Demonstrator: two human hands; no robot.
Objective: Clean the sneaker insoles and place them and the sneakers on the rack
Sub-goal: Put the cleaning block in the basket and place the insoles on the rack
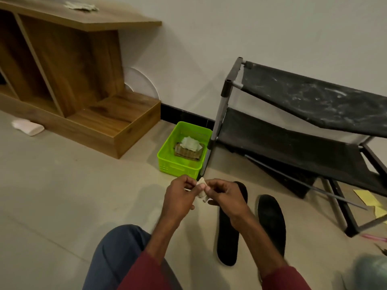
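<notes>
In the head view, at lower centre, the left hand (180,198) and right hand (225,195) both pinch a small crumpled white tissue (202,190) between curled fingertips. The two flat black foam insoles (271,225) lie side by side on the beige floor (62,185), below and right of the hands, long axes running up the frame. The right hand is nearer, and its forearm crosses one insole. The black fabric-tiered rack (293,141) stands at right, beyond them.

The rack (314,97) runs off the right edge.
</notes>
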